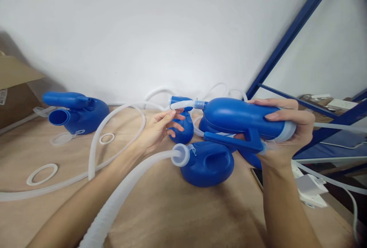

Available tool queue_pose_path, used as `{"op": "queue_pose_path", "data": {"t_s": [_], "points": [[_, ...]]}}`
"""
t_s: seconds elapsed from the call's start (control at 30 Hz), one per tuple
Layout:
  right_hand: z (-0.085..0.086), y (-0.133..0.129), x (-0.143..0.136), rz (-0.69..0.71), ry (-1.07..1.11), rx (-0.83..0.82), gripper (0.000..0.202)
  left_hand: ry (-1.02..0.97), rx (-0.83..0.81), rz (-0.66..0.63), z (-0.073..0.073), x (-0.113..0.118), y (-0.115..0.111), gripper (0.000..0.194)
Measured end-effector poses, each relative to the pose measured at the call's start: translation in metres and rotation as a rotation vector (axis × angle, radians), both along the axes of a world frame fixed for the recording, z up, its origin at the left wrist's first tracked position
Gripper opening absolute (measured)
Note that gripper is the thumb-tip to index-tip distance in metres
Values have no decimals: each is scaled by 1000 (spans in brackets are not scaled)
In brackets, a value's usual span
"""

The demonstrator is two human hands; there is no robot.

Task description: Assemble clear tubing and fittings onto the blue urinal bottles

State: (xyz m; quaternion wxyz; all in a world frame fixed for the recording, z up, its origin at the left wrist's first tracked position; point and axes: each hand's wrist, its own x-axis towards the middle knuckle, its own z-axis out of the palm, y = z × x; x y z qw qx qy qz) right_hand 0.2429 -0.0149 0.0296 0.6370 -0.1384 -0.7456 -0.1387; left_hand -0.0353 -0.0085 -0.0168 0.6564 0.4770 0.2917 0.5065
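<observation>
My right hand [298, 121] grips a blue plastic urinal bottle [241, 112] round its white-capped end, holding it sideways above the table. From the clear connector at its other end a white corrugated hose [185, 103] runs left. At that hose my left hand [162, 127] has its thumb and forefinger closed, the remaining fingers loosely spread. Another blue urinal bottle [210, 165] lies just below, a thick white hose [129, 177] leading from its white collar towards me. Behind my left fingers stands a further blue bottle [183, 127].
On the left sits an uncapped blue bottle [94, 116] with a clear cap [63, 138] hanging from it. Two white rings [43, 174] and looping hoses lie on the brown tabletop. A cardboard box [20, 87] is far left; a blue metal frame [295, 30] stands right.
</observation>
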Motion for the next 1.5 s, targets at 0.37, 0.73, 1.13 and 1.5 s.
{"op": "queue_pose_path", "data": {"t_s": [0.37,0.73,1.13,1.5], "points": [[-3,-7,-3,23,-60,-23,58,-48,-1,46,-14,4,7,38],[-6,-8,2,66,-251,-103,49,241,213,151,9,-2,-14,32],[-33,1,-32,281,125,-473,58,136,557,718,2,16,-22,17],[-26,-4,-35,238,61,-338,50,-348,132,1,-5,25,-8,46]]}}
